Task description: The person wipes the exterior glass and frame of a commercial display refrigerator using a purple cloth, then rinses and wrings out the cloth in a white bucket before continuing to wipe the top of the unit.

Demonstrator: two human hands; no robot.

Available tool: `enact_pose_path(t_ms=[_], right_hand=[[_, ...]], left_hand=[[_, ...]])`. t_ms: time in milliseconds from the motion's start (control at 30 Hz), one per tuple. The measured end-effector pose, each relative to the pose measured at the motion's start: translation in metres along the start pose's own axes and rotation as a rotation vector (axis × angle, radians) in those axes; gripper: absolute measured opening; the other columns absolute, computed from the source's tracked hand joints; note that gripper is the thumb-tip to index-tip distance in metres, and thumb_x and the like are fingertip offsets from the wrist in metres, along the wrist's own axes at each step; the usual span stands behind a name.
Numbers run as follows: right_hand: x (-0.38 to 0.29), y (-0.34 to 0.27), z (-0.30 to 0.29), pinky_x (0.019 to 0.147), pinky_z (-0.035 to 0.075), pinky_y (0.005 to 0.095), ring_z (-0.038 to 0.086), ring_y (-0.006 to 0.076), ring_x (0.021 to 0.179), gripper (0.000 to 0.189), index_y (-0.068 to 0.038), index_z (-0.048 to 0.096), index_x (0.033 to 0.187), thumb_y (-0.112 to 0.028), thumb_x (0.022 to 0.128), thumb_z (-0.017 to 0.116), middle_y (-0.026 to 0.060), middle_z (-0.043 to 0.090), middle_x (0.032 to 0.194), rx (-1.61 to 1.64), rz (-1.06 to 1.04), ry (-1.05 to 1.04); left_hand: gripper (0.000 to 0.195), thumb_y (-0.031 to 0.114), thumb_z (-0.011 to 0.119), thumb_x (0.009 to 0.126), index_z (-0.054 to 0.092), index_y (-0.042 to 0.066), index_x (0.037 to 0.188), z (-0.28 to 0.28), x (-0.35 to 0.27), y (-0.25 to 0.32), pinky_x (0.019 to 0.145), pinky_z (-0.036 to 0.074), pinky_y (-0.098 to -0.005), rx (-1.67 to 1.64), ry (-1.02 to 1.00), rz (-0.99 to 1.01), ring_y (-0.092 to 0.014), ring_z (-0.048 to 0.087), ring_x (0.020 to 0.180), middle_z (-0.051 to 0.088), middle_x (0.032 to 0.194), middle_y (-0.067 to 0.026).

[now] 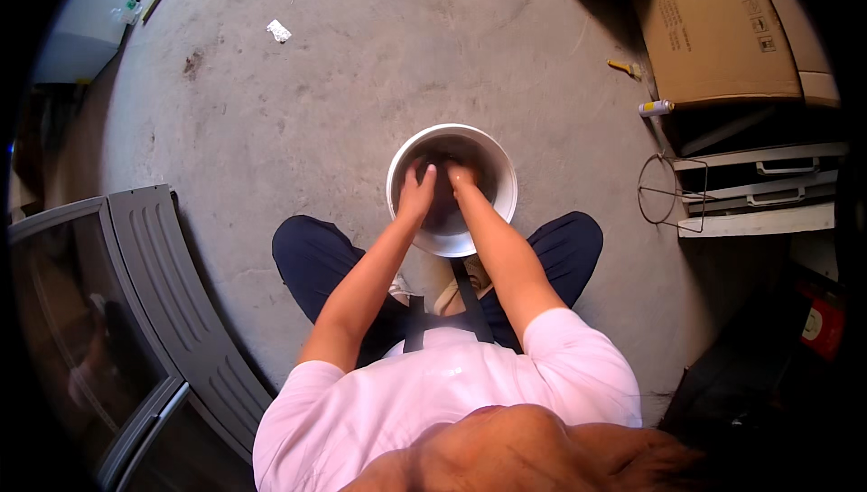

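Note:
A round metal pot (452,246) with a pale rim stands on the floor between my knees. Dark liquid (443,214) lies inside it, and both my hands reach down into the pot. My left hand (416,188) is on the left side, thumb raised and apart from the fingers, whose tips vanish into the dark. Close beside it, my right hand (463,176) looks wet and is bent inward, its fingers largely hidden. Whether either hand grips something under there cannot be made out.
Concrete floor (339,106) surrounds the pot, with a scrap of foil (278,31) ahead. At right are a paintbrush (624,69), a spray can (656,108), a wire stand (660,188) and a large cardboard box (718,38). A grey framed glass panel (81,329) stands at left.

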State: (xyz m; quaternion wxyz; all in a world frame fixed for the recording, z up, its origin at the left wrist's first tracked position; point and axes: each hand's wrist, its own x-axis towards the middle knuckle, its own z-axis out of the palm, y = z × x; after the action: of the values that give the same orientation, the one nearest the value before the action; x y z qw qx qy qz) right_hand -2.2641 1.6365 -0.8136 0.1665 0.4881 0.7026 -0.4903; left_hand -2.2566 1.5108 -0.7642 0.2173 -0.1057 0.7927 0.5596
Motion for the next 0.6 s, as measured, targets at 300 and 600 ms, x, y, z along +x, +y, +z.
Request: enact_pose_path(t_ms=[300, 600], right_hand=[[-0.204, -0.004, -0.016, 0.098, 0.039, 0.0414, 0.049, 0.0341, 0.114, 0.037, 0.002, 0.061, 0.091, -0.025, 0.071, 0.075, 0.0192, 0.050, 0.122, -0.056, -0.951, 0.159], [-0.019, 0.002, -0.009, 0.088, 0.047, 0.0415, 0.063, 0.0391, 0.096, 0.058, 0.004, 0.064, 0.104, -0.050, 0.083, 0.059, 0.0281, 0.065, 0.098, 0.267, -0.285, 0.403]], left_hand=[[0.069, 0.057, 0.057, 0.084, 0.046, 0.006, 0.130, 0.031, 0.038, -0.040, 0.089, 0.040, -0.0376, -0.623, -0.437, -0.566, -0.028, 0.050, 0.108, 0.052, 0.121, -0.0186], [0.050, 0.046, 0.064, 0.082, 0.063, 0.001, 0.104, 0.022, 0.006, 0.021, 0.070, 0.047, -0.0318, -0.379, -0.166, -0.326, -0.017, 0.057, 0.079, 0.064, 0.090, -0.0113]])
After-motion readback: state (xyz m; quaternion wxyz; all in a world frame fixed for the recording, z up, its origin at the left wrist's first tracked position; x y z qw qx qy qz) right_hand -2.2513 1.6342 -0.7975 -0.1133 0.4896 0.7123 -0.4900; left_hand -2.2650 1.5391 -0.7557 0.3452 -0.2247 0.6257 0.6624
